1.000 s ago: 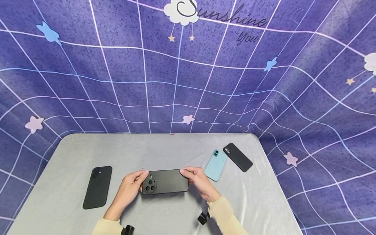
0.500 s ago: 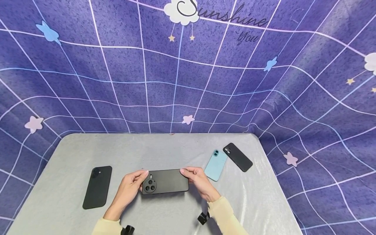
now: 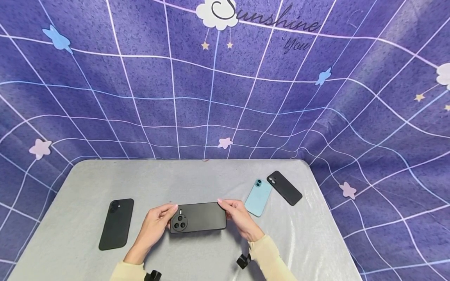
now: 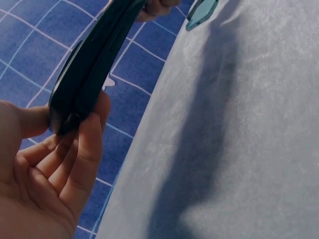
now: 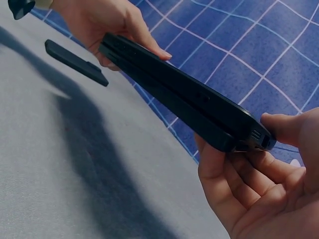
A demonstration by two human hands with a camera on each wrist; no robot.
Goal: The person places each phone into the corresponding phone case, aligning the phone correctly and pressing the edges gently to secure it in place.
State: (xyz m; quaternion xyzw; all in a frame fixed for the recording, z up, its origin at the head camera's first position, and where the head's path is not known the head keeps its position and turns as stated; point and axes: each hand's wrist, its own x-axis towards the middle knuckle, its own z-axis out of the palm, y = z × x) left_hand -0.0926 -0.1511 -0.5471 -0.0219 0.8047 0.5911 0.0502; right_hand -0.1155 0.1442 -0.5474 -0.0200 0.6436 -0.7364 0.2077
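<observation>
- Head: left hand (image 3: 159, 219) pinched phone (image 3: 202, 217) at its lens end, right hand (image 3: 240, 218) pinched the other; held above table (image 3: 197, 179), lens side facing camera. Teal phone (image 3: 258, 198) lay near right hand.
- Left wrist: thumb and fingers gripped phone's near end; shadow on table.
- Right wrist: same grip, opposite end; phone's edge showed two dark layers.

Purple gridded drapery (image 3: 191, 84), dotted with stars (image 3: 225, 143) and clouds (image 3: 218, 24) (one starting the word "Sunshine" (image 3: 279, 20)), rises behind and on both sides of a grey-covered table (image 3: 211, 179), its top streaked with shadow (image 4: 199, 124).
</observation>
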